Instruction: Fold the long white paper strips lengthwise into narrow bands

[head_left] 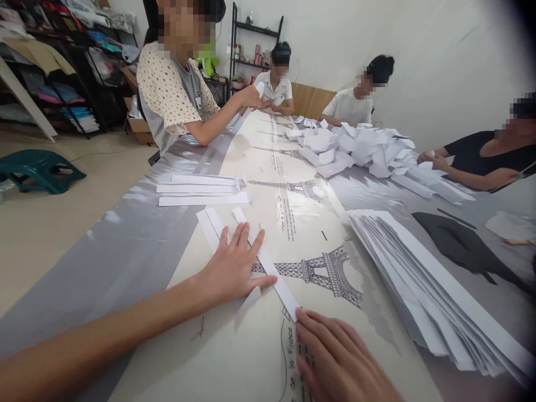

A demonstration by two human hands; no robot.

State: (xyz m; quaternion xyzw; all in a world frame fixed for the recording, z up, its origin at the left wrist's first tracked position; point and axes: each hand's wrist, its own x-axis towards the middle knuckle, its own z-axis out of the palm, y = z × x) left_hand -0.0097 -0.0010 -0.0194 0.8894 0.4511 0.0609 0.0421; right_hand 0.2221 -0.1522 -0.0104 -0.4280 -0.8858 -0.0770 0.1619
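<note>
My left hand [234, 265] lies flat with its fingers spread over white paper strips on the patterned table cover [167, 357]. Under its fingertips and thumb a narrow paper strip [268, 262] runs slantwise towards me. Two more strips [208, 226] poke out beyond the hand, partly hidden by it. At the near end of the slanting strip, my right hand [341, 357] is closed, fingertips together on the strip's end; its thumb is partly hidden. Farther off, several flat strips [203, 199] lie side by side at the left.
A fanned stack of long folded papers [431, 296] lies at the right. Beyond it rises a loose heap of folded paper [360, 148]. Several people sit around the table, some handling paper. A green stool [39, 167] stands on the floor at left, near cluttered shelves [62, 78].
</note>
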